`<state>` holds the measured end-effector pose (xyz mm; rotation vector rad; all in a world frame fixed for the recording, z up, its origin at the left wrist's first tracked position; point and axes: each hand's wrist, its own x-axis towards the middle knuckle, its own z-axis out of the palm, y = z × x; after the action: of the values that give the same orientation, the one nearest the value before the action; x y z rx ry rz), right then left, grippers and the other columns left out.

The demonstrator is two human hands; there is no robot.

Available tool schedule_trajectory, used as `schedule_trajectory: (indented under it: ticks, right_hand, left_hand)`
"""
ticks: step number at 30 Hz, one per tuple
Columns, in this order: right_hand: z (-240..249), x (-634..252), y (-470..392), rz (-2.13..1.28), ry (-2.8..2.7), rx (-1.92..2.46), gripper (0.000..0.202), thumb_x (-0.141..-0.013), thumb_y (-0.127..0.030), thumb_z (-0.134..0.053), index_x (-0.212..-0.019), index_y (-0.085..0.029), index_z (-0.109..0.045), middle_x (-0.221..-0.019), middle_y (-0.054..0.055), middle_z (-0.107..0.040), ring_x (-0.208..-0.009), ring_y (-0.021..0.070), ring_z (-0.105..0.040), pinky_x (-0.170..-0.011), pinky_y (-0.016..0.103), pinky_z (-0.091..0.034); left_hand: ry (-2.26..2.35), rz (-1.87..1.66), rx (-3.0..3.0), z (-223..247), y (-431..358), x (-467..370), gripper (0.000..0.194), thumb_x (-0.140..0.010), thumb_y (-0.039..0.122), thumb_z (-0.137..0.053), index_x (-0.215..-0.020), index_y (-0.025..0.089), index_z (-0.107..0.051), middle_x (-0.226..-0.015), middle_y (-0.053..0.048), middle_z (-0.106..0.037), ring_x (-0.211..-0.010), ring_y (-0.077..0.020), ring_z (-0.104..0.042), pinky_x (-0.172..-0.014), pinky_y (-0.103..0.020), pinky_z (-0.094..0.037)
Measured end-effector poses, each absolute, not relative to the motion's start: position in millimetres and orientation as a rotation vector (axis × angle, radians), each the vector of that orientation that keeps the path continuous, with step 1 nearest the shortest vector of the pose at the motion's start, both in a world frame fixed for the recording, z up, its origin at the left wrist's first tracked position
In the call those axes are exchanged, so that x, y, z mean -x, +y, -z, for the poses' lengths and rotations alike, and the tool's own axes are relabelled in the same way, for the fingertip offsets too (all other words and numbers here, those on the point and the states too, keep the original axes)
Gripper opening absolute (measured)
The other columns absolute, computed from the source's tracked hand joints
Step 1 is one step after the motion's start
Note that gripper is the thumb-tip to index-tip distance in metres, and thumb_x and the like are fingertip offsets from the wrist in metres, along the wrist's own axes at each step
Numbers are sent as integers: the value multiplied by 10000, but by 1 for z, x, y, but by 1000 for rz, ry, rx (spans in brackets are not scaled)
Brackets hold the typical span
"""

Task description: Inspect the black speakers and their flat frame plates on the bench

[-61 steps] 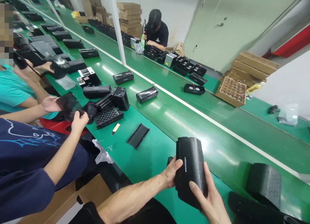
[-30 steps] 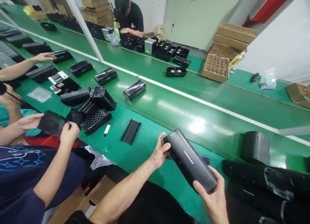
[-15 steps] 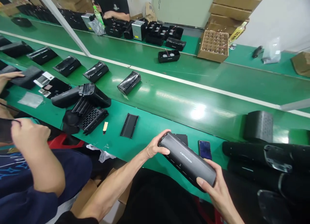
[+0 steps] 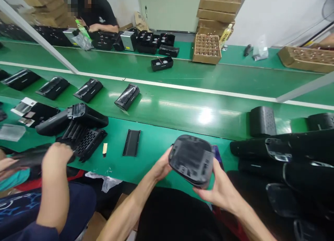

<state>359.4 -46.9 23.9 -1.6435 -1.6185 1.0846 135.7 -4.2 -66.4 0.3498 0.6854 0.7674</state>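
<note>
From my remote view, the green bench (image 4: 153, 140) holds a shallow black panel (image 4: 132, 143). I see a small tan piece (image 4: 104, 149) left of that panel, piled black parts (image 4: 88, 143) farther left, and dark casings (image 4: 250, 147) well to its right.

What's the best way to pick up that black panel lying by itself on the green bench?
Probably from above, pinching the black panel across its middle by both long edges: it lies flat, longer than wide, with nothing against either side.
</note>
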Motion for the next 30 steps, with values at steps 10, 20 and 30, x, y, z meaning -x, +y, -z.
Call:
schedule_trajectory:
  ticks: [10,20,30]
  right_hand:
    - [-21,-391,-80,-1434,-2085,1766,1011,-701,-352,-842,-1616,-345,-411,-1433,115,-614,-1231,392,-588,-1020,580,-477]
    - [8,-401,-136,-1560,-1253,1771,914,-788,-583,-786,-1541,-271,-374,-1589,167,-444,-1409,394,-498,-1121,501,-434]
    - [4,-392,-141,-1655,-1053,1729,737,-805,-602,-770,-1401,-315,-444,-1429,106,-493,-1272,356,-521,-1020,447,-450]
  left_hand:
    - [886,-373,-842,30,-43,-82,767,-717,479,-858,-1366,264,-509,-1137,-42,-625,-935,-232,-604,-785,-323,-491]
    - [914,-294,-924,27,-35,-74,997,-699,502,-875,-1523,300,-351,-1384,-91,-533,-1145,-302,-563,-955,-395,-455]
    - [1014,-322,-987,22,-45,-83,810,-729,534,-820,-1401,271,-454,-1252,-61,-592,-1021,-264,-575,-877,-367,-468]
